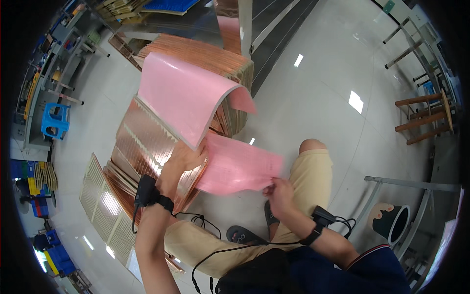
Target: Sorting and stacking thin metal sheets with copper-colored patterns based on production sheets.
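A thin pink sheet (pixel 237 164) stretches between my two hands, with creases toward its right end. My right hand (pixel 281 197) pinches that end, in front of my knee. Closed at the sheet's left edge, my left hand (pixel 187 156) rests over a stack of copper-coloured panels (pixel 139 134); its fingertips are partly hidden. A second pink sheet (pixel 178 90) lies draped across the panels just beyond my left hand, its right side curling over. Farther back stands a thick row of copper-edged panels (pixel 196 54).
A pale perforated panel (pixel 105 198) leans at the left of the stack. A metal frame (pixel 246 24) rises behind. Blue plastic stool (pixel 55 120) at far left, wooden stool (pixel 426 117) at far right. A round bin (pixel 389 221) stands at lower right. Black cables (pixel 215 250) cross my lap.
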`<state>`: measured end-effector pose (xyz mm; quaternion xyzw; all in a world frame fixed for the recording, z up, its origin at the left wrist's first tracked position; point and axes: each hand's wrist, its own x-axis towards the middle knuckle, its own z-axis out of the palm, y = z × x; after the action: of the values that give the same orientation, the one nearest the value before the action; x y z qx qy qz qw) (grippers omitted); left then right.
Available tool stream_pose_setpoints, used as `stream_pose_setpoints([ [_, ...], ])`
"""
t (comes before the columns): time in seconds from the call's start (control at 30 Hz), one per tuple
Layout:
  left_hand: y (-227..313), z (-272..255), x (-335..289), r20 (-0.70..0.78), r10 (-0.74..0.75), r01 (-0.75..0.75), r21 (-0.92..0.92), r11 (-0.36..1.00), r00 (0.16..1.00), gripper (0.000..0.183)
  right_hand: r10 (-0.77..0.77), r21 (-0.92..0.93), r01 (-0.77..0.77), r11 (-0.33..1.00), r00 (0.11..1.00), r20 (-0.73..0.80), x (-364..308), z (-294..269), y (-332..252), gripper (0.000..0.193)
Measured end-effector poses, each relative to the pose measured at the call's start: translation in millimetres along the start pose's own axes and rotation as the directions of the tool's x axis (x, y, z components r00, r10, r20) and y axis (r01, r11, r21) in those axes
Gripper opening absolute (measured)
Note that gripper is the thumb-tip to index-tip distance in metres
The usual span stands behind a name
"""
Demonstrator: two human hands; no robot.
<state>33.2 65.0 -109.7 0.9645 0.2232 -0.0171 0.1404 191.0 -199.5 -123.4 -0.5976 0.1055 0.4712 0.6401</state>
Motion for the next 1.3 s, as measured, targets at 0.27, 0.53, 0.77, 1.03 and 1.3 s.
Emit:
stream_pose_setpoints([
  [0.27,0.2,-4.4,-8.6,-0.028,-0.110,0.110,0.027,0.994,0.994,0.026,0.342,0.052,-0.354,0.934,0.925,0.166,35.7,96.9,124.2,0.012],
  [0.53,42.8,21.0,-37.2,0.317,-0.256,0.310,-0.134,0.941,0.913,0.055,0.512,-0.271,-0.461,0.845,0.844,0.160,-0.7,43.4,150.5,0.037],
  [0.77,139.8,-83.7,-161.0,-0.118,-0.332,0.269,-0.367,0.890,0.936,0.049,0.490,-0.323,-0.379,0.867,0.761,0.425,-33.8,50.9,48.8,0.030],
  [1.03,197.3,-53.6,-311.7,-0.173,-0.874,0.684,-0.560,0.467,0.455,0.032,0.216,-0.383,0.004,0.924,0.820,0.529,-31.4,73.9,0.7,0.024],
  [1.3,240.1,29.4,-402.7,-0.003,-0.923,0.221,-0.971,-0.088,-0.384,0.032,0.242,-0.503,0.155,0.851,0.734,0.635,-60.1,86.2,13.5,0.021],
])
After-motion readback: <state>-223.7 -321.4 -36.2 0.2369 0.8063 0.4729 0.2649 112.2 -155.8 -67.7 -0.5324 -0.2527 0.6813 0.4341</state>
